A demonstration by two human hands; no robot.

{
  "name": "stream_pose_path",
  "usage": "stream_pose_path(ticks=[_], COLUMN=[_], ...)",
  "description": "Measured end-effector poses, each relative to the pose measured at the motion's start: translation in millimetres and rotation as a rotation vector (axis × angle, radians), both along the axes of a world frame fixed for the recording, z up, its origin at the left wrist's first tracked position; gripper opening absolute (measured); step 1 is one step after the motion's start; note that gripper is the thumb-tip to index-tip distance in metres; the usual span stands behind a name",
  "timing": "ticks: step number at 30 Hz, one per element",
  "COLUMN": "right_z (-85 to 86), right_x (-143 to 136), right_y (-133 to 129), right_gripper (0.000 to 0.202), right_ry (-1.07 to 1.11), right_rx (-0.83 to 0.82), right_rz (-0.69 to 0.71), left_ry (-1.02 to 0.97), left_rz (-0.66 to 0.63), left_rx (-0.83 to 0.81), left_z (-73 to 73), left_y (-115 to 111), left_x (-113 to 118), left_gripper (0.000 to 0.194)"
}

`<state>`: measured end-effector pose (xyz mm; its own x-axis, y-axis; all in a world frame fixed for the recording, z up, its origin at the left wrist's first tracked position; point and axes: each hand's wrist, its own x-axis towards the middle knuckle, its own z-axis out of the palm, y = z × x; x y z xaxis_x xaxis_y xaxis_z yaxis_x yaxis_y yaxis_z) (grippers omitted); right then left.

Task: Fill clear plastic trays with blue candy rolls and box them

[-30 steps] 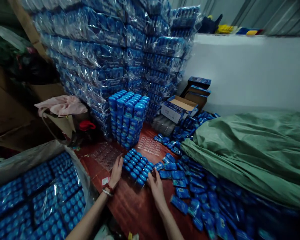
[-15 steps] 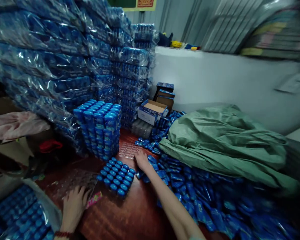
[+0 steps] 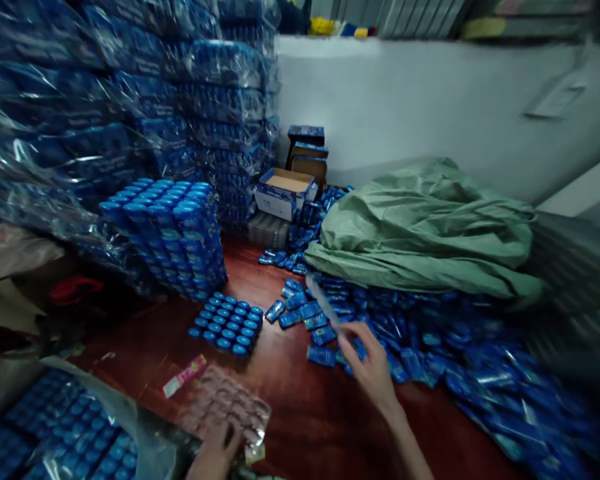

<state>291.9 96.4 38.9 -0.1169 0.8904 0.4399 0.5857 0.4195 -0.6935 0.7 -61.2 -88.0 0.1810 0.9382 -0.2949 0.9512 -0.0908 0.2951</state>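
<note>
My left hand [image 3: 215, 450], at the bottom edge and partly blurred, grips the near side of a clear plastic tray with moulded hollows [image 3: 227, 400] low over the red-brown surface. In my right hand [image 3: 367, 363] is a second thin clear tray [image 3: 324, 303], seen almost edge-on and raised above loose blue packs [image 3: 323, 333]. Between the hands and farther off sits a tray filled with rows of blue packs [image 3: 227, 323], their rounded ends up. A pink wrapper strip [image 3: 185, 375] lies beside the left-hand tray.
A tall block of stacked blue packs [image 3: 167, 233] stands at the left, before film-wrapped stacks [image 3: 230, 100]. Open cartons [image 3: 283, 193] are at the back. Green cloth [image 3: 425, 227] covers part of the loose pile. A lined container of blue packs [image 3: 75, 427] is at lower left.
My right hand has lifted a clear tray off the surface and brought it nearer and rightward. My left hand has moved right and nearer with the other tray. The view has tilted down.
</note>
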Motion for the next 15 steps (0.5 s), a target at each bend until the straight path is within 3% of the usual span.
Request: stream_pose_path(ticks=[3,6,8,11,15], right_z=[-36.8,-79.0,-99.2,-110.6,-105.5], right_x=[35,48,52,57,62], right_y=[-79,-132,-148,-153,-149], right_gripper=[0.018,0.025,0.030,0.039,0.043], right_ry=[-0.114,-0.327,-0.474,-0.639,-0.595], right_rx=[-0.020,0.019,0.019,0.013,-0.005], right_rz=[-0.145,-0.255,-0.297,-0.341,-0.446], left_ry=[-0.100,-0.222,-0.269,-0.327,-0.292], left_rz=[-0.161,-0.292,-0.359,-0.382,-0.201], left_rx=[-0.055,-0.122,-0.148,-0.061,0.356], left_z=[17.3,41.5,56.9,74.1,84.8], left_y=[12,37,52,71,110], left_x=[39,70,91,113,106], left_gripper=[0.063,0.059,0.053,0.033,0.036])
